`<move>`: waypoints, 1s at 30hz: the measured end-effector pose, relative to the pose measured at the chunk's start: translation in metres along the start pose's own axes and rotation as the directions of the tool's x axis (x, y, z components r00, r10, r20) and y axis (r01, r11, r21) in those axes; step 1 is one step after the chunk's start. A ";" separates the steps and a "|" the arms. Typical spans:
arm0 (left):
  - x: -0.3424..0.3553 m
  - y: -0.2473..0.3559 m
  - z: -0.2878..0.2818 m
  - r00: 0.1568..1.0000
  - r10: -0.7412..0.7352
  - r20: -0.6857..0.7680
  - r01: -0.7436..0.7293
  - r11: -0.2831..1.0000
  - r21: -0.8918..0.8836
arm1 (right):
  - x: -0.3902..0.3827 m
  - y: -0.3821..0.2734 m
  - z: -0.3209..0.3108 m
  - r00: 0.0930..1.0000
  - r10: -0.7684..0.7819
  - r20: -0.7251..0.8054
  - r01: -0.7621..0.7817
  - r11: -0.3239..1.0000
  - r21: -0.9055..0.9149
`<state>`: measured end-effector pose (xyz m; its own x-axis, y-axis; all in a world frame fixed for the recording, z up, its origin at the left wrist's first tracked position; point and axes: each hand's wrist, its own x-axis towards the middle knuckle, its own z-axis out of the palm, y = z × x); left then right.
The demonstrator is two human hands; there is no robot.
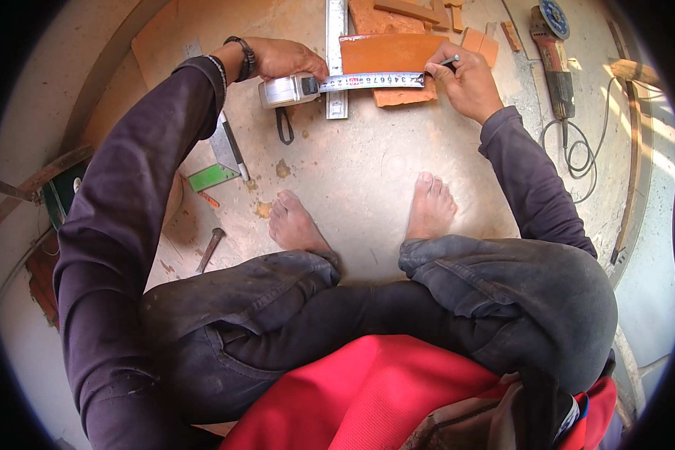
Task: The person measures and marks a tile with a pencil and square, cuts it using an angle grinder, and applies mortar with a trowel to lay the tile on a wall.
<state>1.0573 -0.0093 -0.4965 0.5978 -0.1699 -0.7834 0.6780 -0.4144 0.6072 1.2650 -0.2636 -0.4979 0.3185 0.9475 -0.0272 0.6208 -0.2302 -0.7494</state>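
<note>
Spanning tile (386,54) between your fingers | left hand (289,58) gripped tape measure (286,91) | right hand (466,81) pinched blade tip (417,79), pen (450,60) | likely stiff, brittle; wanted edge grip

Tape measure blade (371,81), along the near edge of the orange tile (386,54): printed scale, a row of black digits with graduation lines, one figure set in a red block; legible as numerals, values not transcribed. Grinder disc (555,18), toward the far right of the floor (367,165): pale printing on blue, too small to read.
</note>
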 end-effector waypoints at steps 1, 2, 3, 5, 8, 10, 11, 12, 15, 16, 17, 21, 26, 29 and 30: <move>-0.001 0.000 0.000 1.000 0.002 -0.016 -0.001 1.000 0.010 | 0.000 -0.001 -0.002 0.999 0.009 0.034 -0.009 1.000 -0.014; -0.002 0.001 -0.001 1.000 0.019 -0.025 -0.018 0.999 0.044 | 0.000 -0.002 -0.003 0.998 0.019 0.067 -0.017 0.999 -0.028; -0.003 0.001 -0.001 0.999 0.037 -0.034 -0.034 0.996 0.078 | 0.000 -0.002 -0.002 0.999 0.019 0.045 -0.019 1.000 0.003; -0.002 -0.002 -0.001 0.998 0.045 -0.035 -0.042 0.996 0.084 | 0.000 0.000 0.001 1.000 0.020 0.004 -0.020 0.998 0.066; 0.000 0.001 0.000 1.000 0.015 -0.010 -0.015 1.000 0.014 | 0.001 0.007 0.001 0.998 -0.013 -0.058 0.017 0.997 0.074; -0.002 0.004 0.000 1.000 -0.010 0.000 0.010 1.000 -0.018 | 0.001 0.006 0.001 0.999 0.019 -0.042 -0.018 1.000 0.022; -0.002 0.001 0.000 0.999 0.036 -0.023 -0.035 0.999 0.034 | 0.001 0.004 0.001 0.999 0.033 -0.034 -0.033 0.999 -0.003; -0.001 -0.003 0.000 0.996 0.082 -0.044 -0.078 0.993 0.087 | 0.002 0.001 0.000 0.999 0.040 -0.018 -0.040 0.999 -0.012; 0.002 -0.008 -0.001 0.998 0.060 -0.031 -0.058 0.996 0.061 | 0.003 -0.004 -0.001 0.999 0.051 0.008 -0.051 0.999 -0.013; 0.004 -0.006 0.000 0.999 0.031 -0.009 -0.031 0.999 0.025 | 0.002 -0.001 -0.001 0.998 0.055 0.000 -0.055 0.998 -0.001; 0.005 -0.005 0.000 1.000 0.019 -0.005 -0.019 1.000 -0.008 | 0.001 0.001 -0.001 0.998 0.059 -0.008 -0.059 0.998 0.010; 0.005 -0.007 0.002 1.000 0.007 -0.006 -0.008 0.996 -0.085 | 0.000 0.005 0.002 1.000 0.010 -0.026 -0.010 1.000 -0.012; 0.005 -0.008 0.002 1.000 0.030 -0.007 -0.030 0.997 -0.073 | 0.001 0.001 -0.001 1.000 0.014 0.019 -0.013 0.999 -0.041; 0.006 -0.011 -0.001 0.999 0.038 0.006 -0.037 0.999 -0.034 | 0.001 0.006 0.003 0.999 0.003 -0.032 -0.003 1.000 -0.010; 0.008 -0.015 -0.002 0.999 0.052 0.009 -0.052 0.999 -0.009 | 0.001 0.006 0.003 1.000 -0.002 -0.024 0.001 1.000 -0.009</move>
<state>1.0527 -0.0026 -0.5122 0.6280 -0.1993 -0.7522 0.6499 -0.3974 0.6479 1.2667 -0.2638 -0.5042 0.3345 0.9424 -0.0104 0.6275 -0.2309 -0.7436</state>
